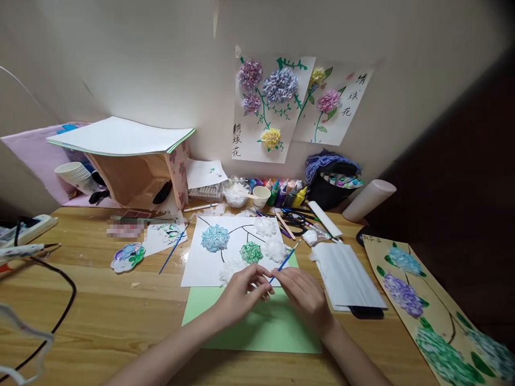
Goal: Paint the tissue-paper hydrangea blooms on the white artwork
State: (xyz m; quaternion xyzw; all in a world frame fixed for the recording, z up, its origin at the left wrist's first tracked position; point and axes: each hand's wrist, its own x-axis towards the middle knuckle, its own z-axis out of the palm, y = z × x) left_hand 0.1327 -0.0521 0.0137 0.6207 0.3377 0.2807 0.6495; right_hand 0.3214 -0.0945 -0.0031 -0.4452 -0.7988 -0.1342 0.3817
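Note:
My right hand (303, 295) pinches a thin blue paintbrush (286, 260), its bristle end tilted up and away to the right. The fingers of my left hand (247, 292) curl in around the brush's lower end, close against the right fingertips. Both hands are above the near edge of a white sheet (193, 273), which lies on green paper (257, 327). On the sheet are a blue ruffled flower (214, 238), a green one (251, 252) and several white ones, with dark painted stems. My left hand partly hides the lowest white flower (231, 271).
Left of the sheet lie another blue brush (173, 249), a paint-stained scrap (161, 238) and a palette (127, 257). Paint bottles (300, 198), a paper cup (261, 197) and a bowl (236, 194) stand behind. White tissue (348, 273) and a painted flower panel (426, 305) are at right.

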